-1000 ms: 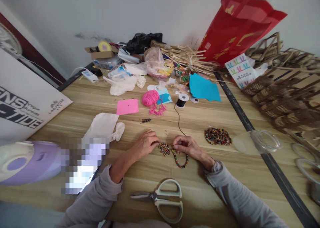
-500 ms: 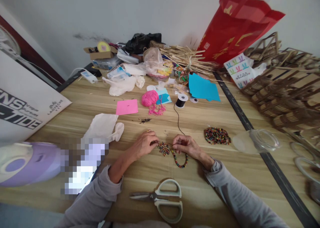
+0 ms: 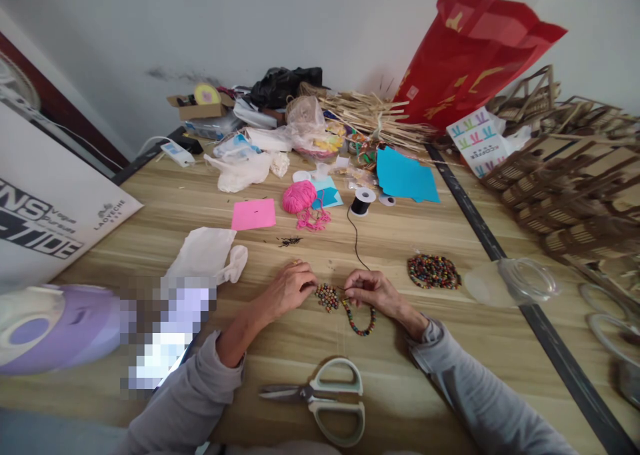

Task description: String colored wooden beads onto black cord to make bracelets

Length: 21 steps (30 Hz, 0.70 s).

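Observation:
A small pile of round multicoloured beads [image 3: 327, 298] lies on the wooden table between my hands. My left hand [image 3: 293, 287] rests at the pile's left edge, thumb and fingertips pinched together; whether a bead is between them is too small to see. My right hand [image 3: 373, 290] pinches a thin black cord [image 3: 357, 236] just right of the pile. That cord runs back to a white spool wound with black [image 3: 363, 202]. From beneath the right fingers a curved string of coloured beads [image 3: 361, 330] hangs onto the tabletop.
White-handled scissors [image 3: 336, 402] lie near the front edge. Coiled bead strands [image 3: 433, 272] sit to the right, beside a clear coil of tubing [image 3: 530, 280]. Pink yarn [image 3: 299, 196], a pink paper [image 3: 253, 214] and blue sheets [image 3: 406, 175] lie farther back. Woven baskets [image 3: 575, 195] crowd the right.
Hardly anything differs. Both hands stay in place by the bead pile, with only a slight shift of the left fingers and of the camera's view.

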Tool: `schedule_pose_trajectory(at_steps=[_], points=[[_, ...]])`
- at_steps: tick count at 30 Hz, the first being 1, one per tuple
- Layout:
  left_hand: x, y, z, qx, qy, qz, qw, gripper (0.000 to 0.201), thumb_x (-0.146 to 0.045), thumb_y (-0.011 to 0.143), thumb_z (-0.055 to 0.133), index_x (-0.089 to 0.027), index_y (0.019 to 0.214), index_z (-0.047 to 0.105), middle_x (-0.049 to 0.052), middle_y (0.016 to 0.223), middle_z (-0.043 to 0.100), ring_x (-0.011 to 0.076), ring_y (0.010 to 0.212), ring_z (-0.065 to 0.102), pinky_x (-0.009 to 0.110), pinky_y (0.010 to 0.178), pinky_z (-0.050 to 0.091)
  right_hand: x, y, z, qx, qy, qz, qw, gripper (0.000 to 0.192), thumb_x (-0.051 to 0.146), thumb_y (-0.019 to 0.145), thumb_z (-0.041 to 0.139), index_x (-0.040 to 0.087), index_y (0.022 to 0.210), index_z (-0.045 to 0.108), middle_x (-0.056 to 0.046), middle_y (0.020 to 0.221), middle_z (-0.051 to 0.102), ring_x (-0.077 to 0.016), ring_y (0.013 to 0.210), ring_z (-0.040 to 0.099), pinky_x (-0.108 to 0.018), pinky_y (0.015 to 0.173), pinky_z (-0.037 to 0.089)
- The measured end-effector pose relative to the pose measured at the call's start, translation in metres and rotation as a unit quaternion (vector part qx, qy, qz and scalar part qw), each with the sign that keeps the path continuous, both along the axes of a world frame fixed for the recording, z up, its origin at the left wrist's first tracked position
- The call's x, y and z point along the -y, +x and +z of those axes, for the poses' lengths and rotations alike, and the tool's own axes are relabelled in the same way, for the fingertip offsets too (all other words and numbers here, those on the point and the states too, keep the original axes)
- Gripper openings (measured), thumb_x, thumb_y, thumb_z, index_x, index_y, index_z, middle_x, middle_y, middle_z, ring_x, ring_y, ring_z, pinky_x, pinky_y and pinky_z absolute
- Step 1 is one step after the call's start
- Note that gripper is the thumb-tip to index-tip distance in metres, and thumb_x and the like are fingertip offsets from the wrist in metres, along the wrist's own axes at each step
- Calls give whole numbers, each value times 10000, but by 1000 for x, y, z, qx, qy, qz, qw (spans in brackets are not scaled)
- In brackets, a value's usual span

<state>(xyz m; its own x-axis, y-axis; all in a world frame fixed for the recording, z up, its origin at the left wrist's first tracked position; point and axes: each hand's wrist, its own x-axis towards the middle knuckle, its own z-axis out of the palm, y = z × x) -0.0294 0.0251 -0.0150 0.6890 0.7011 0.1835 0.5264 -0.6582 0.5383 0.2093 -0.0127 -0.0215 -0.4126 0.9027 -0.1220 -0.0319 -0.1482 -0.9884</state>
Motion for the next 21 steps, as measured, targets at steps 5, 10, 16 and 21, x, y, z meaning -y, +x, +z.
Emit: schedule_pose_trajectory(at_steps=[5, 10, 16, 21], points=[[0, 0, -1, 32, 23, 4, 999, 96, -102, 803, 603, -156, 741, 653, 44, 747, 640, 163, 731, 579, 317, 776, 466, 0, 1, 0, 9, 8, 2, 1000, 304, 423, 722, 749, 146, 773, 634, 16, 599, 600, -83, 501, 546, -190, 493, 457], [3, 3, 6, 97, -30, 41, 994, 69, -105, 765, 631, -156, 730, 661, 31, 686, 651, 150, 680, 588, 269, 682, 475, 0, 1, 2, 19, 18, 11, 1000, 303, 438, 748, 722, 150, 766, 629, 13, 596, 598, -86, 499, 536, -197, 496, 453], [11, 15, 19, 198, -159, 73, 965, 72, -109, 760, 627, -130, 773, 694, 41, 741, 693, 141, 705, 633, 240, 683, 486, 2, -3, 5, 28, 20, -5, 999, 337, 475, 761, 696, 156, 773, 589, 24, 596, 557, -83, 496, 515, -194, 485, 438], [15, 26, 16, 228, -192, 54, 953, 77, -117, 761, 619, -130, 767, 694, 34, 740, 689, 140, 706, 628, 240, 679, 483, 4, -7, 9, 32, 26, -10, 999, 366, 508, 774, 668, 157, 763, 564, 23, 607, 534, -82, 506, 500, -197, 492, 424]])
